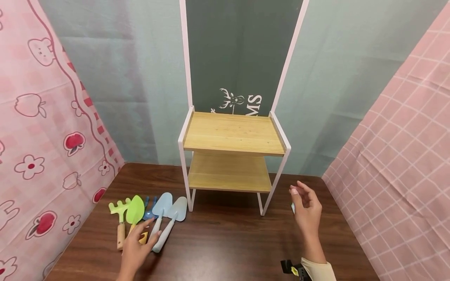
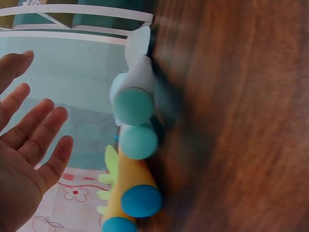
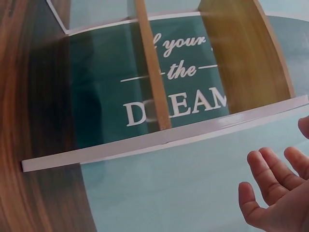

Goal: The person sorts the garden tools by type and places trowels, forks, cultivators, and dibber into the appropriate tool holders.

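A green rake (image 1: 120, 208), a green trowel (image 1: 135, 210), a blue fork (image 1: 150, 214), a pale-blue trowel (image 1: 163, 203) and a grey trowel (image 1: 179, 209) are lying side by side at the left of a wooden bench (image 1: 225, 249), visible handles pointing toward the person, seemingly for easy reach. The left hand (image 1: 136, 249) is hovering above the handles, fingers loosely spread and holding nothing. A two-tier shelf (image 1: 232, 132) is standing just beside the grey trowel, probably limiting movement there. Beyond it, the right hand (image 1: 308, 212) is hanging, fingers loosely bent around no visible object. Brown bench top is stretching between the hands, offering sideways room; a fruit-print curtain (image 1: 31, 132) and a checked curtain (image 1: 397, 148) are bordering its side edges.
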Motion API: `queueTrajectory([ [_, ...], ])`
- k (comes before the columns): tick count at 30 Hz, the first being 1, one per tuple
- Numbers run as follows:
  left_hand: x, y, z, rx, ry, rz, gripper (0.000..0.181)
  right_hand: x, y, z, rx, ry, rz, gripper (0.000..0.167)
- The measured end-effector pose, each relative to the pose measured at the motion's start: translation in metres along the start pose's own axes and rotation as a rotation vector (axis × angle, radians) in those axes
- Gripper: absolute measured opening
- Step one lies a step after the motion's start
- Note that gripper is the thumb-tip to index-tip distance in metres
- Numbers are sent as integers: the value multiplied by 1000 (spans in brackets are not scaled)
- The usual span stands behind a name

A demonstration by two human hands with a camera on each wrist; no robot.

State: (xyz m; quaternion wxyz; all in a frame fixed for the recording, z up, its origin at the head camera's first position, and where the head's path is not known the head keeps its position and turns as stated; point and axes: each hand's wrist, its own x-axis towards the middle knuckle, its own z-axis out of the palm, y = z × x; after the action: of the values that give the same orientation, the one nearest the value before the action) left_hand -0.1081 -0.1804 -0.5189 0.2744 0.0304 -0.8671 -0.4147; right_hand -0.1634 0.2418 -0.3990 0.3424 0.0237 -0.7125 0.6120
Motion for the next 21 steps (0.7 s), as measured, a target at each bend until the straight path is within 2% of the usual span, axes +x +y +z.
queueTrajectory([
  [6, -6, -8, 5, -2, -7, -91, 46, 5, -15, 8, 67, 14, -36, 25],
  [11, -9, -15, 8, 7, 14, -101, 45, 9, -17, 11, 81, 15, -55, 26],
  [16, -14, -18, 13, -2, 126, -94, 42, 13, -19, 15, 118, 3, -69, 28],
  [21, -23, -19, 21, -38, 242, -138, 38, 17, -22, 17, 159, -2, -91, 30],
])
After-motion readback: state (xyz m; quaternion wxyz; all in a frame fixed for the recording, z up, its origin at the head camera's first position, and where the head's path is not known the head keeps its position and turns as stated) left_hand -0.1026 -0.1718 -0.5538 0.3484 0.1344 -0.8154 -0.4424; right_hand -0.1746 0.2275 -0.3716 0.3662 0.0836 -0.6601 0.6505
